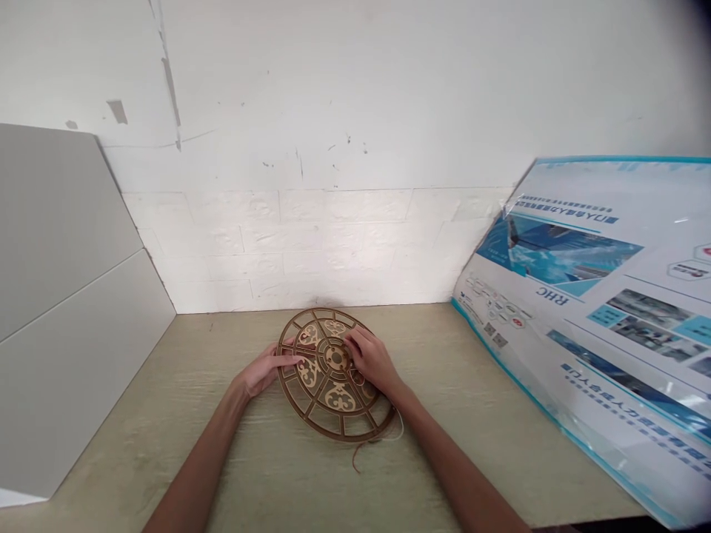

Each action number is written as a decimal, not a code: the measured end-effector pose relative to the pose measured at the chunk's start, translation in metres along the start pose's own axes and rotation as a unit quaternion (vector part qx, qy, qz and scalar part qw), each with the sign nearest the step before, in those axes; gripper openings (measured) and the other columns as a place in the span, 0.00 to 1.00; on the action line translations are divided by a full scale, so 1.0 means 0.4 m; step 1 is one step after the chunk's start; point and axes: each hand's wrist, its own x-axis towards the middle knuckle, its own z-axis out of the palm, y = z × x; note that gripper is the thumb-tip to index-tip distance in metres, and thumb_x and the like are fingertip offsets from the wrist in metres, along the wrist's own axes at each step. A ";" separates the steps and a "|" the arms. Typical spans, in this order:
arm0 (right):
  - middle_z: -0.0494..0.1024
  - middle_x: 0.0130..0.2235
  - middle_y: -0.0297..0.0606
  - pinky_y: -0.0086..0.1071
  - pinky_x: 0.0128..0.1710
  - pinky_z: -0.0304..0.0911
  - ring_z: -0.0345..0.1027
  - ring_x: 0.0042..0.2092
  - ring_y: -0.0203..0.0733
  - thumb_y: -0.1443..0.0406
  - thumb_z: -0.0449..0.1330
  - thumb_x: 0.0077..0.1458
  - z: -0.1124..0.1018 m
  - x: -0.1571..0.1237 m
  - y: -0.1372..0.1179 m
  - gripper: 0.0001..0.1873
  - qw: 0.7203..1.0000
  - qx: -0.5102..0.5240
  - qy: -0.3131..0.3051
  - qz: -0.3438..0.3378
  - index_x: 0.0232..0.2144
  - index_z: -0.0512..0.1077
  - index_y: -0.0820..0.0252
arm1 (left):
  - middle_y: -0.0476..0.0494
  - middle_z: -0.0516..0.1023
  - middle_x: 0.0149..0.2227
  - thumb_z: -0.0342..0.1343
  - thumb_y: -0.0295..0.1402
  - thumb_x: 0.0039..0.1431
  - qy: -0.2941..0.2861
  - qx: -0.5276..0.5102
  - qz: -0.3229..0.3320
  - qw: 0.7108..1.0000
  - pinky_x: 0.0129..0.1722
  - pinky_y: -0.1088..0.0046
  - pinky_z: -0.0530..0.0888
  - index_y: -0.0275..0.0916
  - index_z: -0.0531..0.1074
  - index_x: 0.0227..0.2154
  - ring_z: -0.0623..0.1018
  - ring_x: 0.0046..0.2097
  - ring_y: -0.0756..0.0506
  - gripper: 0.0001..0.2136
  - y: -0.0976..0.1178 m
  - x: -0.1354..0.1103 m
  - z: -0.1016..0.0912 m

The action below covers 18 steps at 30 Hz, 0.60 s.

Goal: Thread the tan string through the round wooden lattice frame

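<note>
A round openwork disc (pixel 327 418) of brown laser-cut wood or metal lies flat on the table, with scroll-shaped cutouts and a ring at its hub. My left hand (pixel 267 371) comes in from the lower left, its fingers across the disc's left part. My right hand (pixel 372 360) rests on the right side of the disc, fingertips near the hub. Thin strands, one reddish-brown (pixel 355 457) and one pale (pixel 397 433), trail from under the disc's lower right rim. The hands hide part of the disc.
The beige tabletop (pixel 167 414) meets a white brick-patterned wall (pixel 333 244) at the back. Grey panels (pixel 67 296) stand along the left side. A large blue-and-white printed sheet (pixel 589 311) leans against the wall on the right.
</note>
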 end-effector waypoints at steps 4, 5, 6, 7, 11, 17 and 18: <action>0.72 0.33 0.39 0.33 0.37 0.61 0.66 0.36 0.43 0.66 0.46 0.64 0.004 -0.001 0.005 0.12 1.000 0.008 -0.007 -0.009 0.30 0.66 0.56 | 0.35 0.74 0.53 0.63 0.28 0.51 -0.017 0.003 0.002 1.000 0.53 0.64 0.69 0.37 0.70 0.54 0.75 0.52 0.39 0.25 0.005 -0.004 0.004; 0.72 0.33 0.39 0.33 0.37 0.62 0.66 0.36 0.43 0.65 0.46 0.64 0.004 -0.002 0.006 0.12 1.000 0.009 -0.009 -0.010 0.30 0.66 0.56 | 0.35 0.74 0.53 0.63 0.28 0.51 -0.019 0.002 0.001 1.000 0.53 0.64 0.69 0.37 0.70 0.54 0.75 0.52 0.39 0.25 0.006 -0.006 0.006; 0.72 0.33 0.39 0.33 0.37 0.62 0.67 0.36 0.43 0.65 0.46 0.64 0.004 -0.002 0.006 0.12 1.000 0.011 -0.010 -0.010 0.30 0.66 0.56 | 0.36 0.74 0.53 0.63 0.28 0.52 -0.021 -0.001 0.001 1.000 0.53 0.64 0.69 0.37 0.69 0.55 0.75 0.52 0.39 0.25 0.007 -0.007 0.007; 0.72 0.33 0.39 0.33 0.37 0.62 0.67 0.36 0.43 0.65 0.47 0.64 0.004 -0.002 0.006 0.12 1.000 0.014 -0.010 -0.008 0.30 0.67 0.56 | 0.36 0.74 0.54 0.63 0.28 0.51 -0.021 -0.004 -0.001 1.000 0.53 0.64 0.69 0.37 0.69 0.55 0.75 0.52 0.39 0.26 0.008 -0.007 0.008; 0.73 0.34 0.39 0.33 0.37 0.63 0.68 0.36 0.42 0.63 0.48 0.64 0.000 0.000 0.000 0.12 0.999 0.040 0.008 0.009 0.31 0.69 0.57 | 0.36 0.74 0.54 0.63 0.27 0.51 0.007 -0.024 -0.013 1.000 0.53 0.66 0.70 0.37 0.70 0.54 0.74 0.53 0.40 0.25 0.005 -0.005 0.009; 0.75 0.39 0.43 0.40 0.45 0.64 0.68 0.43 0.46 0.55 0.51 0.62 -0.012 0.013 0.020 0.16 0.976 0.082 0.165 0.114 0.44 0.70 0.59 | 0.36 0.76 0.50 0.64 0.25 0.50 0.072 -0.074 0.010 0.995 0.52 0.67 0.71 0.36 0.69 0.54 0.77 0.49 0.42 0.26 -0.009 0.006 -0.007; 0.75 0.40 0.43 0.41 0.45 0.64 0.68 0.43 0.47 0.53 0.51 0.61 -0.014 0.015 0.028 0.19 0.966 0.092 0.192 0.149 0.45 0.69 0.60 | 0.35 0.76 0.50 0.64 0.25 0.50 0.082 -0.082 0.013 0.993 0.52 0.68 0.71 0.36 0.68 0.55 0.77 0.49 0.42 0.27 -0.011 0.008 -0.011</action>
